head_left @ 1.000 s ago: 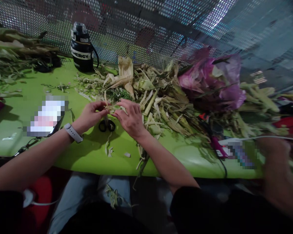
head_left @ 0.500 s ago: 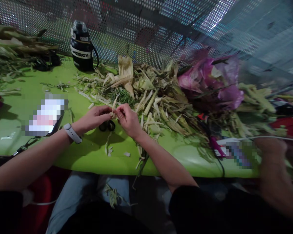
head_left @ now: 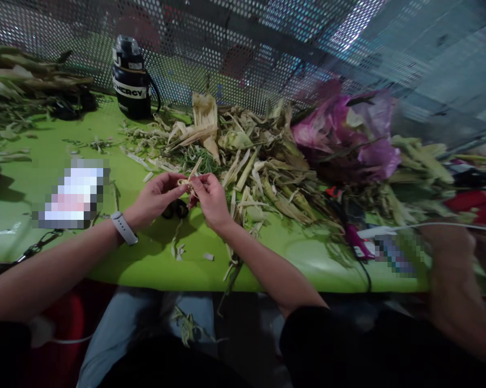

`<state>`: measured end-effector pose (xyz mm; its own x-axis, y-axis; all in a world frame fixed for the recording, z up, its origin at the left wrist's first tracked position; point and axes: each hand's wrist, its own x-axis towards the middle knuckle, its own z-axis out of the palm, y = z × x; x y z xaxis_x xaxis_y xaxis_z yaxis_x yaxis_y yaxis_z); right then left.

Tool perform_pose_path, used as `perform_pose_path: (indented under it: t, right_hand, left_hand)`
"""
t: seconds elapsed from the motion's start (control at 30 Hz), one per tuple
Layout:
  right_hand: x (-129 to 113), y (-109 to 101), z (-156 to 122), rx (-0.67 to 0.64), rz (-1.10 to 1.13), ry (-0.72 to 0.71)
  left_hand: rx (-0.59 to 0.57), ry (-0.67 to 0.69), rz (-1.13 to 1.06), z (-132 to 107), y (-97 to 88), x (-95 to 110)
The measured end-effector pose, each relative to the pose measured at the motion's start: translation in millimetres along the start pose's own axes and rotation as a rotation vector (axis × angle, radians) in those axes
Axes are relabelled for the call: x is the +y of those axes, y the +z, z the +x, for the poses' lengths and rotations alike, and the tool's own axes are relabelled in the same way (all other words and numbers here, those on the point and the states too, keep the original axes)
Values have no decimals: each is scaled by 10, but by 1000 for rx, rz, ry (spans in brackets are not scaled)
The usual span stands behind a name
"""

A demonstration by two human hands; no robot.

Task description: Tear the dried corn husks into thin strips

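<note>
Over the front middle of the green table (head_left: 153, 264), my two hands meet at a small pale corn husk strip (head_left: 195, 167), which looks looped or knotted. My left hand (head_left: 161, 195), with a white band at its wrist, pinches it between thumb and fingers. From the other side, my right hand (head_left: 213, 203) grips the same strip, its end sticking up between them. Just beneath the fingers are two black loops (head_left: 180, 208), like scissor handles, partly hidden. A thin twisted husk piece (head_left: 175, 243) and small scraps lie nearer the table edge.
A large heap of dry corn husks (head_left: 283, 183) spreads behind and right of my hands. A black bottle (head_left: 131, 89) stands at the back, near a perforated metal panel. Left lies a blurred phone (head_left: 75, 194); right are a pink plastic bag (head_left: 348, 134) and another person's arm (head_left: 453, 269).
My fingers have shifted slightly around the husk strip, which now shows a loop and leans more to the right. The whole view has moved a little.
</note>
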<state>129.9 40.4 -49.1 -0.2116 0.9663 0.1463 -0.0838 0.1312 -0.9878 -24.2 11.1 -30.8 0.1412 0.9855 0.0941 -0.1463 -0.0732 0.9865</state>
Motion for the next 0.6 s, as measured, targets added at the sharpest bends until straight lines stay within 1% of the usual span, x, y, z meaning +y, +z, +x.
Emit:
perform_pose_path:
  t: [0.1, 0.2, 0.27, 0.37, 0.4, 0.47, 0.53, 0.6]
  right_hand:
    - [43, 19, 6, 28, 67, 46]
    - [38, 37, -8, 21, 91, 56]
    - [19, 46, -23, 4, 91, 54]
    - [1, 46, -44, -29, 55, 41]
    - [0, 39, -51, -33, 28, 14]
    - [-2, 16, -64, -25, -71, -91]
    - [-9, -19, -74, -5, -233, -235]
    - [-27, -61, -74, 10, -437, -380]
  left_hand:
    - [9, 34, -9, -14, 22, -14]
    - [18, 40, -5, -22, 39, -24]
    - [47, 40, 14, -17, 39, -16]
    - [123, 48, 60, 10, 13, 16]
    - [156, 59, 70, 23, -1, 28]
    - [222, 87, 65, 51, -29, 47]
    - [258, 107, 37, 75, -51, 52]
    - [260, 114, 11, 93, -67, 41]
